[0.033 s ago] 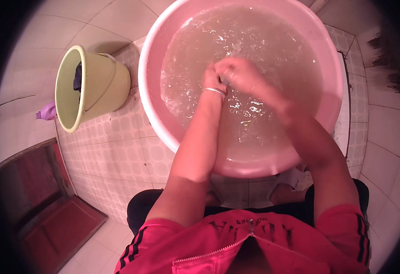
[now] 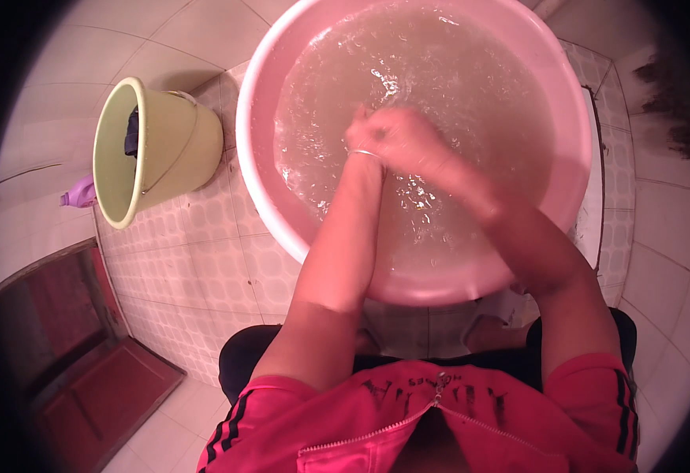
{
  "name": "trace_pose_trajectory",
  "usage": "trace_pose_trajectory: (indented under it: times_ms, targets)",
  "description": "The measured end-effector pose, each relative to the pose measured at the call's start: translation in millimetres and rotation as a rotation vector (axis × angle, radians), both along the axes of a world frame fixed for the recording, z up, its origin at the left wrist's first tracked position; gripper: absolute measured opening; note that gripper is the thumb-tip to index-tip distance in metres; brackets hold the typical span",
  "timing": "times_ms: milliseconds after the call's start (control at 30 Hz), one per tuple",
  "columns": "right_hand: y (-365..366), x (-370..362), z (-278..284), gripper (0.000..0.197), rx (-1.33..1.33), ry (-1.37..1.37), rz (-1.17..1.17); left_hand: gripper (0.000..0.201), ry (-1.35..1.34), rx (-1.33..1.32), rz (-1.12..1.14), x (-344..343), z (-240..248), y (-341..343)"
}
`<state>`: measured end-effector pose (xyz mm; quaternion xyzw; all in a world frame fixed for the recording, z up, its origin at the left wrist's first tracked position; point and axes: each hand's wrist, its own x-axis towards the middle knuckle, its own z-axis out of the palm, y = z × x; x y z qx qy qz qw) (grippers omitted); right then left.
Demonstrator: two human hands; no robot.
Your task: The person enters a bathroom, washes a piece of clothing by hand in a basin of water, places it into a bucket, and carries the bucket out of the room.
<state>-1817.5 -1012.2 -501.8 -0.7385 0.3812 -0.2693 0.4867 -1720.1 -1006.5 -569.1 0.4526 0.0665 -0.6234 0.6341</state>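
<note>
Pink basin (image 2: 432, 290): straight ahead of the person, on the floor just beyond the knees; round, so it has no long axis to line up with.
Murky water (image 2: 503, 102): spread inside the basin wall, below and all around the hands, with ripples and bright glints close to them.
Left hand (image 2: 359, 132): over the water, a little left of the basin's middle, and the nearer of the two to the left rim; largely covered by its partner.
Right hand (image 2: 402, 135): laid across the left one from the right side, touching it, with the fingers curled inward.
Grip: motion blur and overlap hide the palms, so I cannot tell whether either hand grasps something or they only press together.
Height over water: hard to judge from straight above; the hands may be just clear of the surface or brushing it.
Left forearm (image 2: 333, 252): nearly in line with the view, crossing the near rim and pointing away from the body, a thin bangle (image 2: 370, 154) at its wrist.
Right forearm (image 2: 518, 229): slanting from lower right to upper left, so the two arms meet in a wedge over the basin.
Yellow-green bucket (image 2: 179, 142): left of the basin and apart from it, dark cloth (image 2: 132, 132) inside.
Purple bottle (image 2: 82, 193): farther left, just beside the bucket.
</note>
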Motion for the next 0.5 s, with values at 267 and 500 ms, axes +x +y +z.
trace_pose_trajectory:
  times_ms: [267, 500]
  targets:
    - [-44, -28, -13, 0.031, -0.233, 0.455, -0.231, 0.026, 0.195, -0.192, -0.284, -52, 27, -5]
    - [-36, -35, -4, 0.03, -0.471, 0.236, -0.193, 0.032, 0.251, -0.074, -0.239, -35, 57, -10]
